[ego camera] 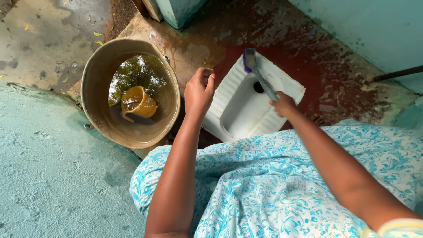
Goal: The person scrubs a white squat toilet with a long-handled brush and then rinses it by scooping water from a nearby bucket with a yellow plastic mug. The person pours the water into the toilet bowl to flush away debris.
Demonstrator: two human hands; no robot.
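The right hand point(283, 105) grips the brush point(260, 74) over the wet squat pan point(229, 88), the left hand point(199, 91) hangs loosely curled and empty beside the bucket point(92, 79), so a hard scrub could splash the dress point(246, 185).

Around you lay a wet, red-stained concrete floor point(304, 53), pale turquoise walls point(370, 26), a rough green ledge point(48, 176), daylight.

— What is the person wearing?
— A loose garment point(264, 185) of white cloth printed all over with turquoise leaves and swirls.
— Sleeves?
— Both forearms are bare. At the lower right corner a short sleeve edge point(398, 228) shows, pale with a yellowish band.
— Anything on the hands?
— The left hand point(198, 92) and right hand point(284, 105) are bare: no gloves, rings or bangles in view.
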